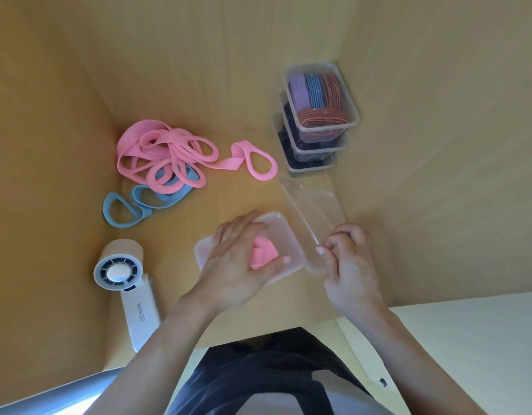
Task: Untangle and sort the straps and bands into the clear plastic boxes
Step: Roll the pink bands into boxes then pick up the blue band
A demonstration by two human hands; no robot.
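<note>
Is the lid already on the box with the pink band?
No: the right hand holds the lid beside the open box while the left hand presses the pink band in.

Soft, even light is filling the scene, looking brightest on the pale surface (468, 339) at lower right. Shadows are falling faint and diffuse. The wide-angle lens is bowing the wooden panels (198, 55) toward the edges, and mild softness is smearing fine detail throughout.

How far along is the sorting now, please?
Done: three stacked boxes hold straps. In hand: the left hand presses a folded pink band into an open box while the right hand holds a clear lid. Left: the pink tangle and a blue band.
</note>
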